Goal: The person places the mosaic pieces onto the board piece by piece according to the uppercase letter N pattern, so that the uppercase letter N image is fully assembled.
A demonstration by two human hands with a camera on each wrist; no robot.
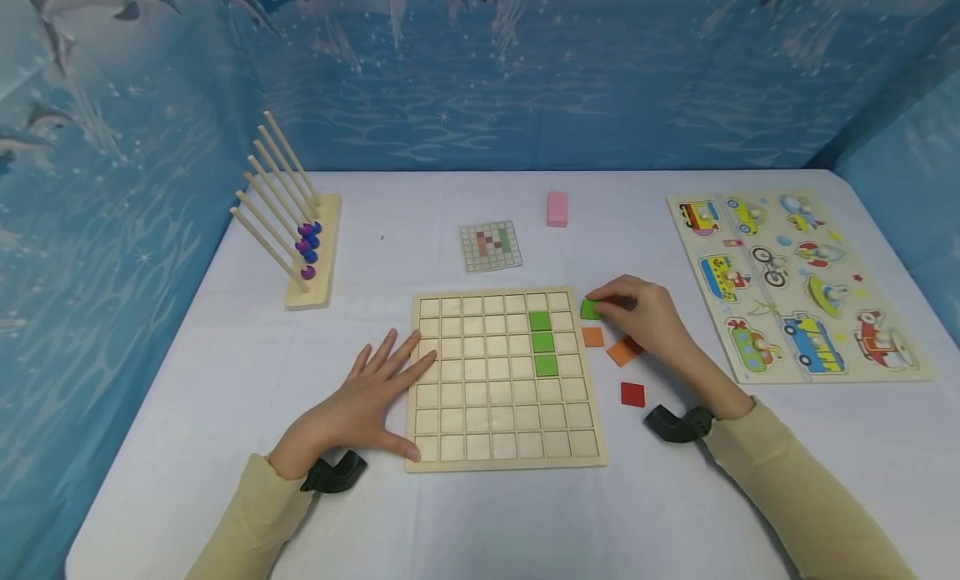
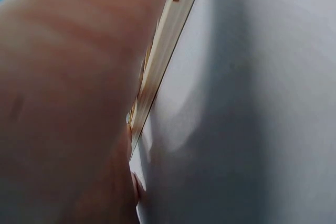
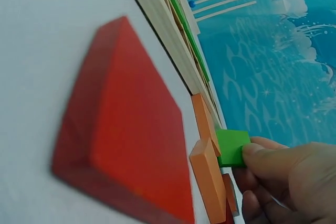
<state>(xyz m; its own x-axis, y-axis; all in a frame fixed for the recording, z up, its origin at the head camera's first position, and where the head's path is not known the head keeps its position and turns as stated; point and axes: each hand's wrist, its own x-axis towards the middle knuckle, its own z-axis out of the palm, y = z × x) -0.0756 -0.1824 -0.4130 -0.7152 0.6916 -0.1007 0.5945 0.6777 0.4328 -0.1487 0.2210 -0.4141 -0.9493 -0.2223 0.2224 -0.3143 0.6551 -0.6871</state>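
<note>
A wooden grid board lies flat on the table, with several green tiles in a column of its cells at the right. My left hand has its fingers spread, fingertips and thumb resting on the board's left edge. Just off the board's right side, my right hand pinches a green square tile between thumb and fingers. Below that hand lie orange tiles and a red tile. Another dark red piece is partly hidden beneath the hand.
Beyond the board lies a small pattern card, and a pink block is behind it. A wooden peg stand with purple and blue beads stands at the left. A picture puzzle board occupies the right side.
</note>
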